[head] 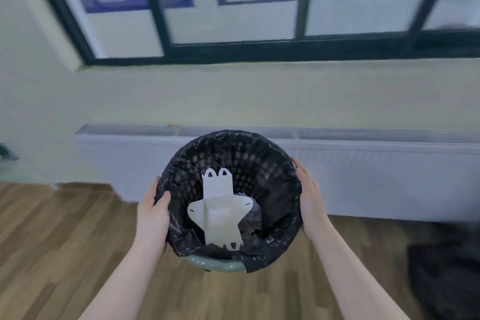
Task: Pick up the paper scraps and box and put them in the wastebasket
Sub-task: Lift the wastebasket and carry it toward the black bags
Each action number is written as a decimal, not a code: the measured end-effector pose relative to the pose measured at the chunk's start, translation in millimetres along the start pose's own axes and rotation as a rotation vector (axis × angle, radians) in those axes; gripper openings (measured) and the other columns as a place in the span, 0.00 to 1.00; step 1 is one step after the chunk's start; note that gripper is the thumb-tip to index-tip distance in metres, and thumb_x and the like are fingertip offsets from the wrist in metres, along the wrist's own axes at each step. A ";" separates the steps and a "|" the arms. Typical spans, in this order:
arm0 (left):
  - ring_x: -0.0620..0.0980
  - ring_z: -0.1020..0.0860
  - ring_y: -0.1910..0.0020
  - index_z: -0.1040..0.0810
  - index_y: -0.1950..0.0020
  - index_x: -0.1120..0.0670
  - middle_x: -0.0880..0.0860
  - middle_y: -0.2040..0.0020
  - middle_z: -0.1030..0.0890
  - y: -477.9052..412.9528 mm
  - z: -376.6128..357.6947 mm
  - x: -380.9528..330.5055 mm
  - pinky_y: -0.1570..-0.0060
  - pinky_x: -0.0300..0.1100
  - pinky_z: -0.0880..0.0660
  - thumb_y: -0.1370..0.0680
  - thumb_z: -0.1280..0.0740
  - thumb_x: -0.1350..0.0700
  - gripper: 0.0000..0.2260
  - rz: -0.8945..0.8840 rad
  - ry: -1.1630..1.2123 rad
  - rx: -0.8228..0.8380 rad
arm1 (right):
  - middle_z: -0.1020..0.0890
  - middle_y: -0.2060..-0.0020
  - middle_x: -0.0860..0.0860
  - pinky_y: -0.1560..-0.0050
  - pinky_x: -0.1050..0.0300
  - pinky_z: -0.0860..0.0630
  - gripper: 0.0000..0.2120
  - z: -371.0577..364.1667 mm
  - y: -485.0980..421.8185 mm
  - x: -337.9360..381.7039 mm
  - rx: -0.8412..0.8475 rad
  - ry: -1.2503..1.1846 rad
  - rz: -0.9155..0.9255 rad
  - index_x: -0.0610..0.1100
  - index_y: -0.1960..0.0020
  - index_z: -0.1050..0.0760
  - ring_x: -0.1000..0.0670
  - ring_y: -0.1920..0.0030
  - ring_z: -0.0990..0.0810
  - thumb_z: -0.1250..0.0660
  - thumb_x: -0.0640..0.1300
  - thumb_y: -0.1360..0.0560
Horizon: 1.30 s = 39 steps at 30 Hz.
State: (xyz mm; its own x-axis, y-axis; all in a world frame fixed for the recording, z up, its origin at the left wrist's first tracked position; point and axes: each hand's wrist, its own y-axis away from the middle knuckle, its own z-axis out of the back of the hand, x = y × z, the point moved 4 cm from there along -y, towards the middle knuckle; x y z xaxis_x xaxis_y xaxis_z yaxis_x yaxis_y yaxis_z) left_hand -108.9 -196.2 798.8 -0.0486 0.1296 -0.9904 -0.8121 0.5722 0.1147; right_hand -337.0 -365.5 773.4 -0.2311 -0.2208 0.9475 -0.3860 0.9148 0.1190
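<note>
A round green mesh wastebasket (215, 265) lined with a black plastic bag (275, 163) is held up in front of me, its mouth tilted toward the camera. My left hand (153, 213) grips its left rim, thumb over the bag's edge. My right hand (310, 197) presses flat against its right side. Inside the basket lies a flattened white cardboard box (218, 215) with cut tabs. Grey crumpled paper scraps (250, 223) show beside and under the box.
A long white radiator (376, 171) runs along the pale wall behind the basket, under a black-framed window (259, 52). Wooden floor (52, 241) lies below. A dark blurred object (444, 275) sits at the lower right.
</note>
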 end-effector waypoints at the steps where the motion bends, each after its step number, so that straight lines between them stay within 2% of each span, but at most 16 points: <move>1: 0.53 0.27 0.35 0.34 0.29 0.52 0.53 0.33 0.26 3.5 -29.3 -7.6 0.32 0.51 0.32 0.21 0.42 0.61 0.20 -0.010 -0.009 0.053 | 0.25 0.35 0.50 0.32 0.49 0.31 0.18 25.2 -3.1 14.4 -0.027 -0.003 0.021 0.50 0.33 0.31 0.51 0.35 0.27 0.49 0.49 0.20; 5: 0.54 0.24 0.39 0.31 0.32 0.53 0.53 0.37 0.24 24.7 -166.8 -17.2 0.36 0.54 0.29 0.22 0.39 0.57 0.18 0.002 -0.020 0.275 | 0.25 0.36 0.51 0.36 0.53 0.28 0.18 149.8 -8.8 56.3 -0.183 -0.016 0.059 0.50 0.33 0.30 0.51 0.36 0.26 0.49 0.50 0.20; 8: 0.54 0.23 0.39 0.29 0.33 0.51 0.54 0.36 0.22 35.3 -246.3 -11.5 0.35 0.57 0.29 0.24 0.37 0.53 0.19 0.019 -0.026 0.370 | 0.25 0.35 0.51 0.33 0.48 0.30 0.18 224.1 -13.2 68.3 -0.288 -0.032 0.068 0.51 0.33 0.30 0.50 0.36 0.26 0.49 0.50 0.20; 12: 0.56 0.22 0.42 0.26 0.36 0.52 0.55 0.40 0.21 44.0 -349.3 7.2 0.38 0.57 0.27 0.23 0.39 0.57 0.15 0.032 -0.033 0.480 | 0.23 0.37 0.51 0.36 0.53 0.29 0.18 311.0 -20.4 75.3 -0.426 -0.009 0.082 0.49 0.34 0.29 0.51 0.37 0.25 0.49 0.48 0.20; 16: 0.57 0.22 0.43 0.24 0.40 0.49 0.56 0.42 0.20 41.8 -448.1 40.0 0.39 0.60 0.27 0.22 0.40 0.59 0.13 0.071 -0.052 0.613 | 0.22 0.38 0.51 0.32 0.47 0.31 0.17 394.5 -40.9 63.8 -0.581 -0.023 0.058 0.51 0.37 0.25 0.50 0.37 0.24 0.45 0.49 0.22; 18: 0.58 0.22 0.43 0.24 0.39 0.49 0.57 0.42 0.20 35.6 -502.2 64.5 0.40 0.60 0.26 0.22 0.40 0.59 0.13 0.102 -0.054 0.664 | 0.20 0.39 0.52 0.34 0.50 0.29 0.15 438.4 -57.8 51.5 -0.647 -0.010 0.044 0.50 0.38 0.24 0.52 0.39 0.23 0.44 0.48 0.22; 21: 0.57 0.23 0.41 0.29 0.34 0.51 0.56 0.38 0.22 26.0 -572.9 107.4 0.38 0.59 0.27 0.22 0.39 0.57 0.16 0.160 -0.097 0.715 | 0.20 0.41 0.54 0.40 0.58 0.27 0.15 487.7 -78.7 30.2 -0.723 0.012 0.041 0.49 0.37 0.25 0.55 0.41 0.22 0.43 0.46 0.21; 23: 0.56 0.24 0.39 0.31 0.31 0.50 0.55 0.36 0.24 16.7 -624.7 148.0 0.37 0.58 0.27 0.22 0.39 0.56 0.18 0.189 -0.111 0.750 | 0.20 0.46 0.58 0.44 0.61 0.28 0.15 530.5 -101.4 1.8 -0.784 0.027 0.043 0.50 0.36 0.27 0.60 0.45 0.23 0.43 0.46 0.21; 24: 0.56 0.24 0.39 0.31 0.31 0.50 0.54 0.35 0.24 14.1 -646.6 169.1 0.36 0.58 0.28 0.22 0.39 0.55 0.18 0.221 -0.122 0.760 | 0.21 0.47 0.59 0.42 0.60 0.29 0.15 551.4 -111.1 -15.2 -0.805 0.010 0.027 0.51 0.36 0.28 0.60 0.45 0.23 0.44 0.46 0.21; 27: 0.55 0.23 0.40 0.30 0.32 0.48 0.53 0.36 0.23 8.4 -704.0 227.9 0.36 0.58 0.27 0.21 0.39 0.56 0.18 0.299 -0.114 0.796 | 0.24 0.37 0.53 0.30 0.50 0.35 0.17 607.3 -131.3 -64.3 -0.865 -0.013 -0.020 0.49 0.33 0.30 0.52 0.37 0.26 0.44 0.49 0.21; 29: 0.55 0.23 0.40 0.28 0.34 0.47 0.53 0.37 0.22 3.0 -740.1 273.0 0.36 0.58 0.28 0.22 0.39 0.56 0.16 0.327 -0.113 0.824 | 0.26 0.34 0.50 0.27 0.48 0.38 0.19 643.7 -145.3 -97.1 -0.903 -0.037 -0.044 0.47 0.31 0.32 0.51 0.34 0.28 0.44 0.48 0.21; 33: 0.55 0.23 0.39 0.29 0.33 0.51 0.54 0.38 0.22 -4.2 -797.5 357.0 0.35 0.55 0.28 0.22 0.39 0.57 0.17 0.316 -0.184 0.845 | 0.24 0.36 0.51 0.29 0.47 0.36 0.19 706.3 -172.9 -170.0 -0.920 -0.055 -0.111 0.49 0.32 0.31 0.51 0.36 0.27 0.45 0.50 0.21; 37: 0.54 0.22 0.44 0.27 0.35 0.52 0.53 0.42 0.20 -17.2 -844.3 444.9 0.38 0.52 0.27 0.22 0.40 0.58 0.15 0.276 -0.238 0.855 | 0.19 0.43 0.54 0.39 0.55 0.29 0.16 756.6 -205.6 -241.9 -0.926 -0.050 -0.130 0.50 0.36 0.27 0.55 0.42 0.22 0.44 0.50 0.21; 39: 0.54 0.22 0.43 0.26 0.36 0.52 0.53 0.41 0.20 -21.0 -860.6 487.0 0.37 0.52 0.27 0.22 0.40 0.57 0.15 0.253 -0.256 0.872 | 0.20 0.41 0.52 0.36 0.52 0.29 0.15 780.2 -214.8 -278.8 -0.945 -0.049 -0.134 0.51 0.38 0.25 0.52 0.40 0.23 0.42 0.50 0.22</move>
State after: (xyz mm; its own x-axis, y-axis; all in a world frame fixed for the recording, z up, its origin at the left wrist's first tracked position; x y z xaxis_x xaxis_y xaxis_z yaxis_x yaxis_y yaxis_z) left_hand -616.0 -842.0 247.4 0.0494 0.4477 -0.8928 -0.0681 0.8933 0.4442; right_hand -886.4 -764.3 252.2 -0.2824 -0.3379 0.8978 0.4636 0.7713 0.4361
